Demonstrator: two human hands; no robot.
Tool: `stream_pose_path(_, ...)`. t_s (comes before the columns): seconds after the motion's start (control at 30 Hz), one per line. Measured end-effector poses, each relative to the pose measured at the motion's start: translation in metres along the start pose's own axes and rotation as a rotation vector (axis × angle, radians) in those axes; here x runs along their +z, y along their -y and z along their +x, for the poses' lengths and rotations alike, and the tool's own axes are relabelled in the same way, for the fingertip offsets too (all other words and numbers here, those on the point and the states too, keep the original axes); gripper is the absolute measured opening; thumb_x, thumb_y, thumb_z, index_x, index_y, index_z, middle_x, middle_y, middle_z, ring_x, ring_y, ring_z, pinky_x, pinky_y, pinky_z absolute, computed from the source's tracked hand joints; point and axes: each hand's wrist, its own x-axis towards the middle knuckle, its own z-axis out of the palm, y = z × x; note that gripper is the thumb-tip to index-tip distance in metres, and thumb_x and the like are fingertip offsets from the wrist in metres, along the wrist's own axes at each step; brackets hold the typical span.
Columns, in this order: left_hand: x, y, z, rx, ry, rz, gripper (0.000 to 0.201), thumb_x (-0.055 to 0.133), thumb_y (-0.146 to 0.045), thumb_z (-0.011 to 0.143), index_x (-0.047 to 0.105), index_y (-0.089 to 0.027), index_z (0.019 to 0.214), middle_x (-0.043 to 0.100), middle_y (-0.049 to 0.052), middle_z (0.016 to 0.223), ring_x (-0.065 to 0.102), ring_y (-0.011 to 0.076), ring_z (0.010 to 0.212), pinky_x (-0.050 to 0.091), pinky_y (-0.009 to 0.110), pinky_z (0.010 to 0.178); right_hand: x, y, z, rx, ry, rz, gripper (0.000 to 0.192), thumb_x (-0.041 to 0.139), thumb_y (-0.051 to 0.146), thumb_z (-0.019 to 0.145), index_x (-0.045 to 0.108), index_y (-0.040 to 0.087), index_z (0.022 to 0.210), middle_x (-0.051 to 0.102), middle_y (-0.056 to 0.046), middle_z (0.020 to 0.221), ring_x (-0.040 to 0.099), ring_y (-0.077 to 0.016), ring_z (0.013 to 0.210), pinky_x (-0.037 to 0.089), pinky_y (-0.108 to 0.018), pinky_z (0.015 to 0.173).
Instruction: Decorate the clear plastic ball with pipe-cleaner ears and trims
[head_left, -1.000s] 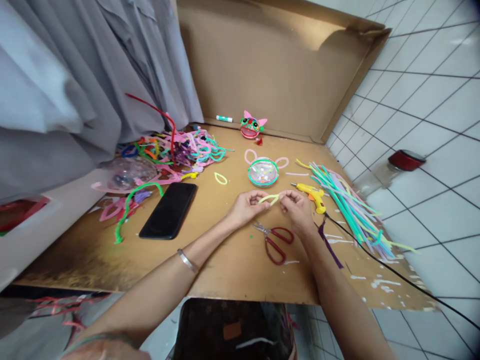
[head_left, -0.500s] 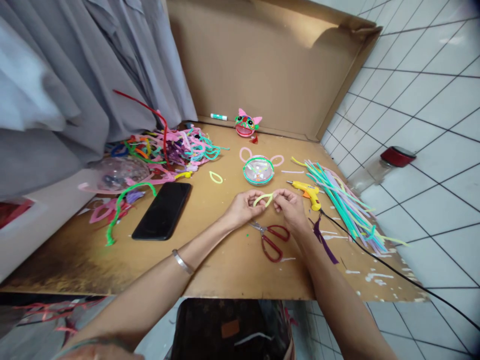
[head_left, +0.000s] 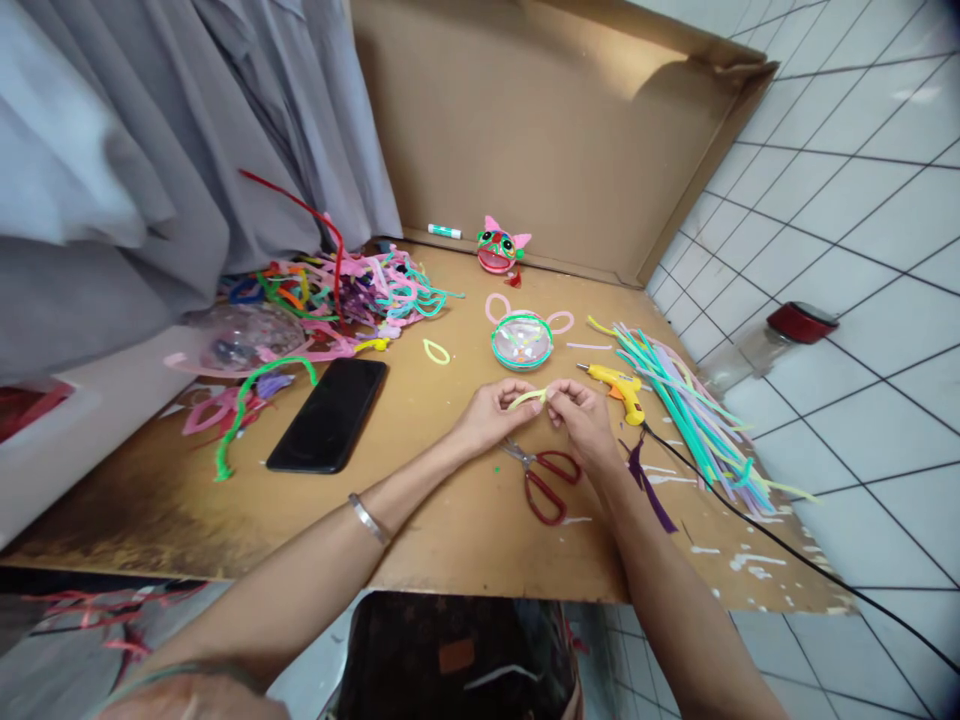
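Observation:
Both of my hands pinch one short yellow-green pipe cleaner (head_left: 527, 398) just above the cardboard work surface (head_left: 450, 520). My left hand (head_left: 491, 415) grips its left end and my right hand (head_left: 583, 420) grips its right end. The piece runs nearly flat between my fingertips. Just beyond my hands sits a clear dome with a green rim and two pink pipe-cleaner ears (head_left: 524, 339). Red-handled scissors (head_left: 544, 478) lie below my hands. A yellow glue gun (head_left: 619, 386) lies right of my right hand.
A black phone (head_left: 328, 414) lies to the left. Tangled coloured pipe cleaners (head_left: 352, 290) pile at the back left, straight ones (head_left: 686, 405) at the right. A small looped yellow piece (head_left: 436, 351), a finished pink-eared figure (head_left: 501, 249), a glue stick (head_left: 445, 231) and a red-lidded jar (head_left: 780, 335) are around. The cord (head_left: 787, 550) trails right.
The pipe cleaner between my hands went from an arched loop to a flatter, nearly straight piece. My hands stayed in about the same place.

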Motion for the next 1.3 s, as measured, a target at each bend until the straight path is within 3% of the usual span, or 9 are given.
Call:
stream_pose_path(0.17,-0.001,-0.001,0.000,0.011,-0.052,0.032,0.043,0.078,-0.052,0.061,0.065,-0.013,0.075,0.064,-0.001,0.066,0.054,0.0086,0.061,0.041,0.021,0.061,0.003,0.005,-0.004,-0.015,0.059,-0.082,0.019,0.066,0.036,0.060,0.060,0.018,0.064,0.047,0.007,0.049,0.036,-0.0066,0.046,0.029,-0.022,0.047)
stream_pose_path(0.5,0.000,-0.006,-0.001,-0.007,-0.097,0.061,0.032,0.076,-0.042,0.062,0.062,-0.013,0.067,0.056,-0.004,0.055,0.043,0.0053,0.050,0.034,0.019,0.052,0.000,0.000,-0.004,-0.030,0.115,-0.080,0.027,0.071,0.043,0.064,0.061,0.018,0.070,0.051,0.005,0.055,0.040,-0.0081,0.051,0.034,-0.023,0.052)
stream_pose_path(0.73,-0.003,-0.003,0.001,-0.005,-0.095,0.051,0.028,0.072,-0.040,0.064,0.063,-0.014,0.069,0.060,-0.002,0.057,0.044,0.0058,0.050,0.033,0.019,0.051,-0.005,-0.003,-0.001,-0.005,0.189,-0.015,0.028,0.071,0.045,0.068,0.067,0.018,0.074,0.059,0.001,0.063,0.046,-0.0097,0.055,0.037,-0.024,0.053)
stream_pose_path(1.3,-0.004,-0.006,0.001,0.014,-0.091,0.073,0.030,0.072,-0.042,0.064,0.064,-0.013,0.070,0.060,-0.002,0.060,0.044,0.0059,0.052,0.033,0.019,0.052,-0.005,-0.003,0.000,0.068,0.136,0.160,0.032,0.077,0.043,0.060,0.070,0.019,0.080,0.063,0.000,0.067,0.049,-0.0100,0.055,0.039,-0.024,0.052)
